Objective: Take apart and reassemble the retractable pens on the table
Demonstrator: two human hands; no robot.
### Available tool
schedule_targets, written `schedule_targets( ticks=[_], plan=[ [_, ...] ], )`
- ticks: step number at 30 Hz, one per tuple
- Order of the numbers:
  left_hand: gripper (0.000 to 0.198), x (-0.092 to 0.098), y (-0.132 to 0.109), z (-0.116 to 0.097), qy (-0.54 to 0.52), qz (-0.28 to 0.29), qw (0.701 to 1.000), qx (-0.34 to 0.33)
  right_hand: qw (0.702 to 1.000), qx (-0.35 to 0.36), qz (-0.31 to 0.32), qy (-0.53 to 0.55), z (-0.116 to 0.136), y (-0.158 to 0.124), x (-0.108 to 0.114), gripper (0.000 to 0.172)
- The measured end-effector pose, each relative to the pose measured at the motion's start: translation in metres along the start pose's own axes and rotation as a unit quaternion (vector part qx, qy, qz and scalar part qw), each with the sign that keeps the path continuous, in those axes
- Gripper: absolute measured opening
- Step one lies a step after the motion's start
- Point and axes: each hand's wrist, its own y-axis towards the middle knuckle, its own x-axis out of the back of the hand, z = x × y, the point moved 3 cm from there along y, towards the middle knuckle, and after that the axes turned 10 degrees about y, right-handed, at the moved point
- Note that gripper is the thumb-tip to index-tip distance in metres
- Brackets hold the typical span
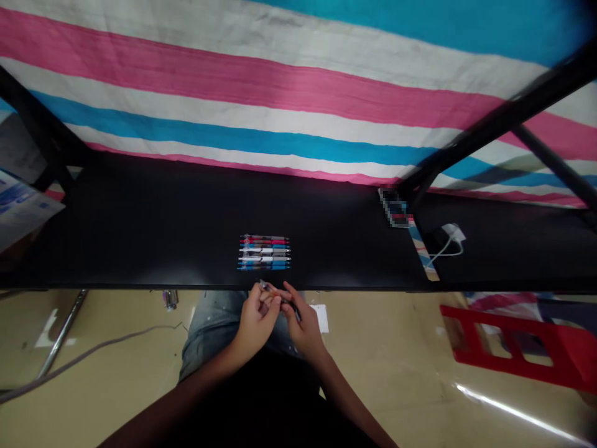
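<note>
Both hands meet just in front of the black tabletop's near edge, above my lap. My left hand (259, 317) has its fingers closed around the clear-looking end of a pen (265, 286). The pen slants down to the right, and its dark end lies in the fingers of my right hand (305, 323). Part of its barrel is hidden by the fingers. Just beyond the hands, a row of pens (265, 251) lies side by side on the tabletop, with red, white, grey and blue parts. Neither hand touches that row.
The black table (163, 224) has dark frame bars at both sides. A striped cloth (280, 93) hangs behind it. A blurred-out flat object (395, 208) and a white cable (454, 239) lie to the right. Papers or packaging (23, 208) stand left; a red plastic piece (508, 354) is below right.
</note>
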Motion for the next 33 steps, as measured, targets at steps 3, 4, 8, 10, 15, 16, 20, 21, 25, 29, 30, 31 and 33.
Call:
schedule_targets(
  ticks=[3, 4, 8, 10, 15, 16, 20, 21, 25, 29, 30, 31, 33],
  plan=[
    [0.014, 0.021, 0.014, -0.007, -0.008, -0.061, 0.998, -0.017, 0.999, 0.030, 0.009, -0.029, 0.007, 0.029, 0.007, 0.034],
    [0.014, 0.034, 0.019, -0.009, 0.007, -0.078, 0.997, -0.020, 0.998, 0.053, 0.022, -0.041, 0.009, 0.038, 0.010, 0.027],
    [0.013, 0.100, 0.037, -0.011, 0.099, -0.204, 0.972, -0.065, 0.987, 0.127, 0.052, -0.088, 0.004, 0.066, 0.017, 0.020],
    [0.013, 0.121, 0.042, -0.011, 0.211, -0.202, 0.950, -0.113, 0.981, 0.147, 0.055, -0.115, -0.005, 0.072, 0.018, 0.020],
    [0.016, 0.118, 0.046, 0.003, 0.426, 0.021, 0.884, -0.194, 0.976, 0.138, 0.063, -0.156, -0.023, 0.072, 0.009, 0.021],
    [0.013, 0.116, 0.046, 0.005, 0.442, 0.025, 0.874, -0.200, 0.976, 0.135, 0.060, -0.159, -0.024, 0.071, 0.007, 0.022],
    [0.011, 0.111, 0.046, 0.011, 0.451, 0.003, 0.869, -0.203, 0.978, 0.138, 0.019, -0.156, -0.022, 0.068, 0.009, 0.019],
    [0.011, 0.110, 0.047, 0.011, 0.447, -0.001, 0.872, -0.200, 0.978, 0.141, 0.008, -0.156, -0.022, 0.068, 0.010, 0.018],
    [0.013, 0.108, 0.053, 0.009, 0.444, -0.002, 0.875, -0.191, 0.978, 0.134, -0.011, -0.156, -0.023, 0.068, 0.011, 0.017],
    [0.012, 0.107, 0.057, 0.006, 0.430, 0.014, 0.884, -0.184, 0.980, 0.128, -0.009, -0.150, -0.024, 0.068, 0.009, 0.021],
    [0.012, 0.109, 0.058, 0.005, 0.415, 0.005, 0.892, -0.179, 0.980, 0.128, -0.014, -0.149, -0.024, 0.067, 0.008, 0.022],
    [0.012, 0.111, 0.058, 0.004, 0.396, -0.012, 0.902, -0.172, 0.980, 0.128, -0.023, -0.149, -0.024, 0.067, 0.008, 0.024],
    [0.014, 0.117, 0.060, 0.001, 0.344, -0.058, 0.925, -0.150, 0.979, 0.132, -0.043, -0.149, -0.023, 0.066, 0.009, 0.025]
  ],
)
